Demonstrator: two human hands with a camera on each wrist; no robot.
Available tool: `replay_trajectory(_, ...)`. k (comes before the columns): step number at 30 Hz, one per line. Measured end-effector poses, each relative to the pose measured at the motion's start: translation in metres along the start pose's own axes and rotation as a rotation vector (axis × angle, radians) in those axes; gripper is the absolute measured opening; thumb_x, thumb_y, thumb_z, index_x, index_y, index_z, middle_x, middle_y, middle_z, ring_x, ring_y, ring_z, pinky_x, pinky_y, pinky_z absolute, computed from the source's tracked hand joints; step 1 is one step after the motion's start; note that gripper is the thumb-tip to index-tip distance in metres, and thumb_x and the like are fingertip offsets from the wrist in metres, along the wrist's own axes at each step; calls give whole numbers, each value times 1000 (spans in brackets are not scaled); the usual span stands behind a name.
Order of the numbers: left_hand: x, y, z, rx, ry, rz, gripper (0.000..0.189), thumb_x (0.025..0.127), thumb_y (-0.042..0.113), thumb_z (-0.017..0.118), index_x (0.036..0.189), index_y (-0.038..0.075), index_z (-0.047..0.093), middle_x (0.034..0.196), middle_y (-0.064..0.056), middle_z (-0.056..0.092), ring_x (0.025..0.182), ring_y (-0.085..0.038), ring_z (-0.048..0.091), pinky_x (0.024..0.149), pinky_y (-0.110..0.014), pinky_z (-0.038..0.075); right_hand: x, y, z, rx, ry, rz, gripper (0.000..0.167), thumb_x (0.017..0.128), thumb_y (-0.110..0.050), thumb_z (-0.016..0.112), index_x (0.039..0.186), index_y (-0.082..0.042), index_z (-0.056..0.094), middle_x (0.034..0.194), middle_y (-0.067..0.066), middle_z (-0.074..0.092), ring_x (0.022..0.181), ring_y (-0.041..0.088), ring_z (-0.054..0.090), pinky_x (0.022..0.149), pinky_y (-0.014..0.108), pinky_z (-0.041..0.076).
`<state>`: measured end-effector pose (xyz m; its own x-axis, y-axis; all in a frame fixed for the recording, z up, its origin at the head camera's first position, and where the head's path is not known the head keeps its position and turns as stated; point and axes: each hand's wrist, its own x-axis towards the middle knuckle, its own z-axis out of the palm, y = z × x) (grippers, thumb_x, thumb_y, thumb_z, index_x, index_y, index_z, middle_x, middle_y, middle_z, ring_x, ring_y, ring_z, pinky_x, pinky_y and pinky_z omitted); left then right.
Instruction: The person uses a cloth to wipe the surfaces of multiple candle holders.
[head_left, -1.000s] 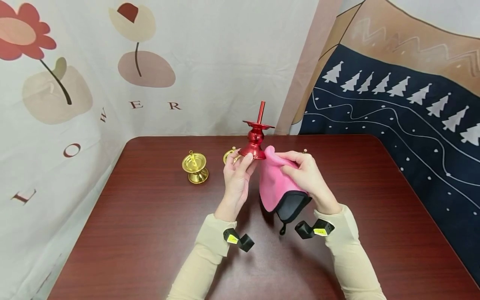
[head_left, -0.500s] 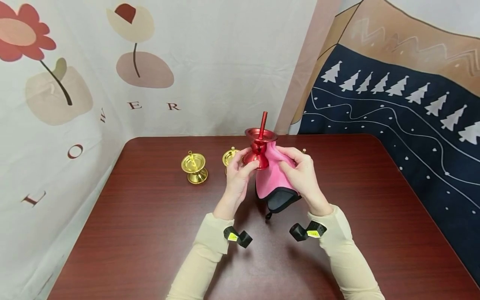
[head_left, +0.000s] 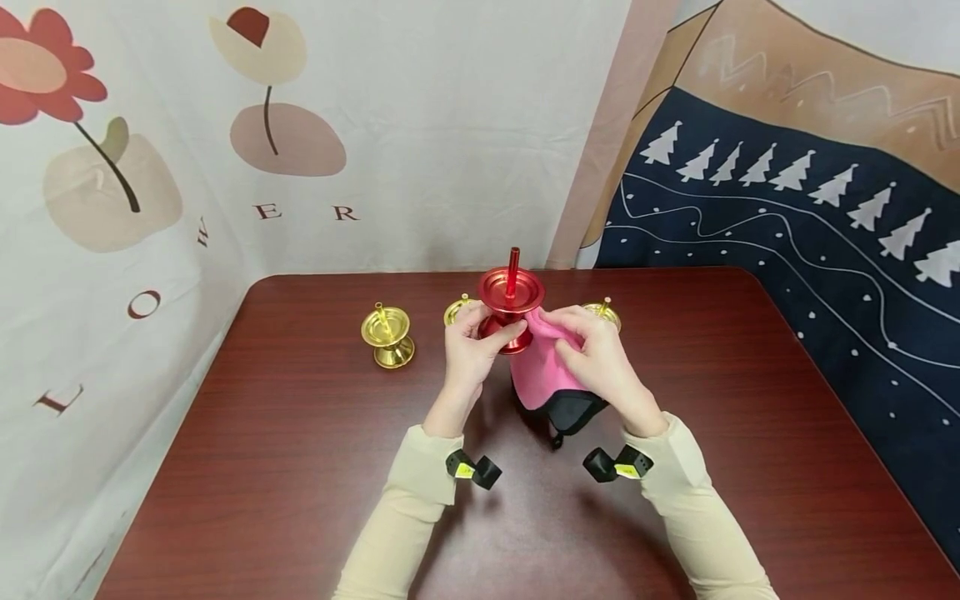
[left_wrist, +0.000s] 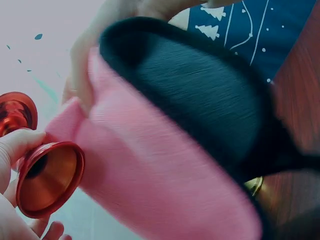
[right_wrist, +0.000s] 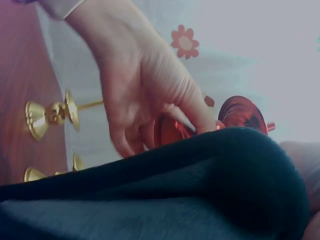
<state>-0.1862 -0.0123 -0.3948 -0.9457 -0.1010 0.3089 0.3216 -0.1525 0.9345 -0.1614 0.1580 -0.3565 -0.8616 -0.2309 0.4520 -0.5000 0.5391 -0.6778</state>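
In the head view my left hand [head_left: 467, 358] grips a shiny red candle holder [head_left: 511, 290] by its lower part. The holder has a dish-shaped top and a thin upright stem; its top leans toward the head camera. My right hand [head_left: 602, 354] pinches a pink cloth [head_left: 542, 373] with a dark grey, black-edged section and a small black loop. The cloth hangs close against the holder's right side. From the left wrist view, the holder's hollow flared base [left_wrist: 52, 177] faces the camera. The right wrist view shows the dark section [right_wrist: 165, 200] hiding most of the right hand.
A gold candle holder [head_left: 387, 336] stands on the brown table [head_left: 300, 467] to the left. A second gold holder [head_left: 454, 311] is partly hidden behind the left hand, a third [head_left: 604, 312] behind the right. Printed fabric [head_left: 450, 125] hangs behind the table.
The red candle holder has come lower, and its dish has tipped toward the head camera. The cloth and right hand have shifted slightly left and stay beside it.
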Motion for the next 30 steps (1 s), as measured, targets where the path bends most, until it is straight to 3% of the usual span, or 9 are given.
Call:
replay_trajectory(5, 4, -5, 0, 107, -12, 52, 28, 73, 17, 80, 98, 5, 73, 88, -4, 61, 87, -17, 51, 72, -32, 48, -11, 4, -12, -37, -3, 156, 35, 78, 6, 57, 110, -1, 68, 104, 15, 66, 82, 25, 56, 61, 28, 45)
replay_trajectory(9, 8, -7, 3, 233, -4, 65, 30, 73, 15, 80, 98, 3, 72, 89, -10, 64, 86, -23, 54, 73, -41, 50, -22, 3, -23, -16, 13, 266, 35, 80, 4, 56, 113, -2, 67, 106, 16, 65, 78, 25, 52, 55, 25, 43)
replay_trajectory(15, 15, -21, 13, 342, -5, 147, 32, 73, 13, 80, 100, -1, 70, 93, -14, 69, 85, -25, 59, 72, -35, 52, -40, 5, -31, -36, 45, 277, 34, 80, 4, 57, 112, -3, 67, 100, 15, 67, 76, 22, 52, 59, 21, 41)
replay_trajectory(21, 21, -35, 26, 471, -6, 135, 34, 72, 16, 81, 98, -3, 69, 92, -15, 70, 79, -25, 60, 68, -33, 50, -53, 9, -34, -38, 97, 297, 33, 79, 4, 58, 109, -4, 69, 97, 13, 68, 76, 14, 53, 64, 15, 40)
replay_trajectory(30, 21, -53, 40, 598, -3, 149, 35, 70, 16, 80, 95, -5, 67, 88, -17, 69, 85, -31, 65, 76, -40, 51, -65, 11, -38, -14, 95, 341, 31, 81, 2, 60, 111, -5, 68, 100, 13, 68, 75, 9, 52, 62, 17, 42)
